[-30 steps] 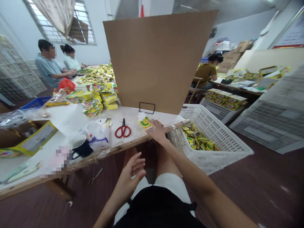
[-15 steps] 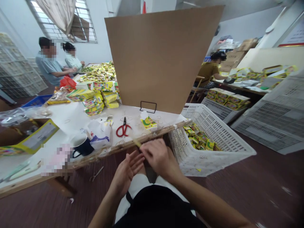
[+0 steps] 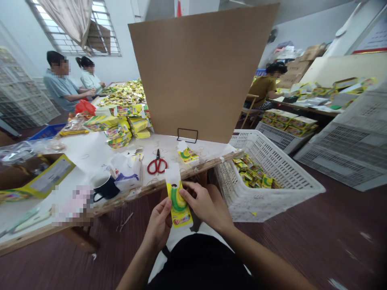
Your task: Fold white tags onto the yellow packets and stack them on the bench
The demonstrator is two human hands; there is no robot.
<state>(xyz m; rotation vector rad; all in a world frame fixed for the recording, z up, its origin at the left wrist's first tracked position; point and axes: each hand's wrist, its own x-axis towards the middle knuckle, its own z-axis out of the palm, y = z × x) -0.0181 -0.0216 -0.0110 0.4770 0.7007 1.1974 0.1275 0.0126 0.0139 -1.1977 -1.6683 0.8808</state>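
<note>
A yellow and green carton (image 3: 179, 203) is held upright, leaning slightly, between the person's two hands, in front of the table (image 3: 80, 149). The left hand (image 3: 160, 221) pinches its left edge; the right hand (image 3: 204, 203) grips the right edge, thumb on the printed face. Fingers behind the carton are hidden from me, and its small lettering is hard to read. A pixelated patch blurs something pink (image 3: 77, 199) on the table, far left of the hands. Just beyond the carton lie red-handled scissors (image 3: 157, 160) and, to their right, a few more cartons (image 3: 188, 154). A large brown board (image 3: 199, 80) stands behind, blocking the view. Right of the table, a white crate (image 3: 290, 183) holds yellow packets (image 3: 254, 175).
</note>
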